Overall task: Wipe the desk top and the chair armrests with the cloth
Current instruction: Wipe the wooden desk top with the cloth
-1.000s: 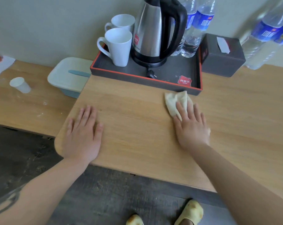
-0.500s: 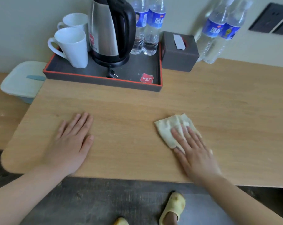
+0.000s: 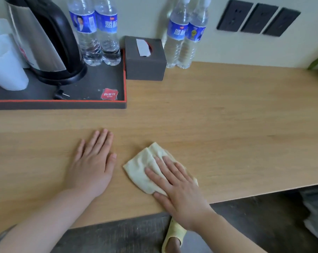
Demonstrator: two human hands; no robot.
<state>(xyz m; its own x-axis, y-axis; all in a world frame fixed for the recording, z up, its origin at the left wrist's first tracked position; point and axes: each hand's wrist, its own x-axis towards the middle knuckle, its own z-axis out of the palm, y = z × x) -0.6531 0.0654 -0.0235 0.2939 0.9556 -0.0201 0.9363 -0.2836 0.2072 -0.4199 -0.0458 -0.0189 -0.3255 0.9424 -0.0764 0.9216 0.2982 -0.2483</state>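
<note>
Fingers (image 3: 162,166) of the right hand (image 3: 180,190) lie flat and spread, pressing the cloth (image 3: 142,166) onto the desk (image 3: 227,125) near its front edge, lower centre. Left hand (image 3: 94,161) rests open just beside it. Bare wood extends rightward; tray (image 3: 63,105) and kettle (image 3: 43,41) occupy upper left. Wall sockets (image 3: 257,18), probably, at upper right.

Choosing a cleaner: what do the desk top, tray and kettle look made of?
Desk top: light wood-look, probably laminate; even grain, matte. Tray: dark matte board or plastic with a red-edged rim; unclear which. Kettle: brushed steel body with soft reflections, black glossy plastic handle.
</note>
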